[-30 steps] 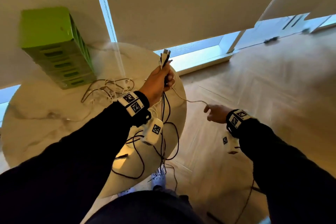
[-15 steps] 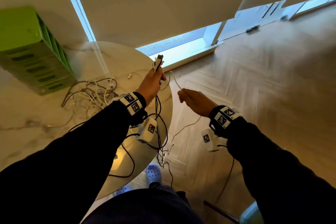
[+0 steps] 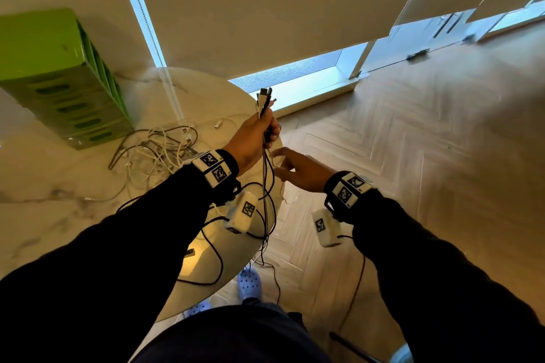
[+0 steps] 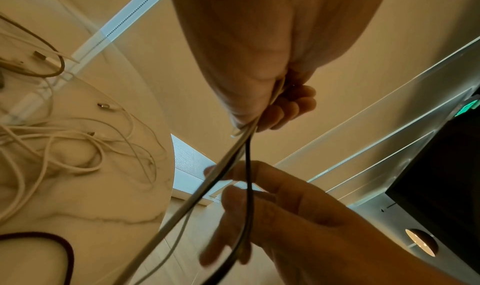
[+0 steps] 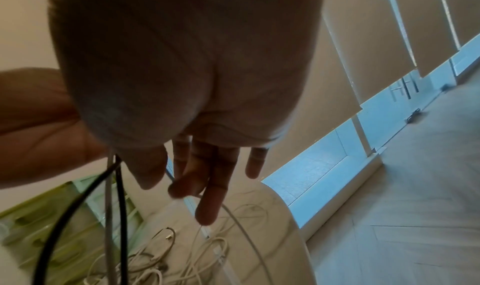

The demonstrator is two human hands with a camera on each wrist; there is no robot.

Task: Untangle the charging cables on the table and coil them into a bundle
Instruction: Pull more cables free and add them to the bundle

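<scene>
The left hand [image 3: 253, 138] grips a few black and white cables [image 3: 267, 186] in a fist above the bench [image 3: 59, 215] edge, plugs poking up, thin strands hanging down. The right hand [image 3: 298, 169] reaches in beside them, fingers spread. More pale cables [image 3: 156, 150] lie tangled on the bench near a green box [image 3: 59, 76].

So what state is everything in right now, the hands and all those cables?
left hand: raised, gripping several cable ends.
held cables: hanging from the fist, past the table edge.
right hand: open, fingers reaching toward the hanging strands.
white cable pile: tangled on the table.
</scene>
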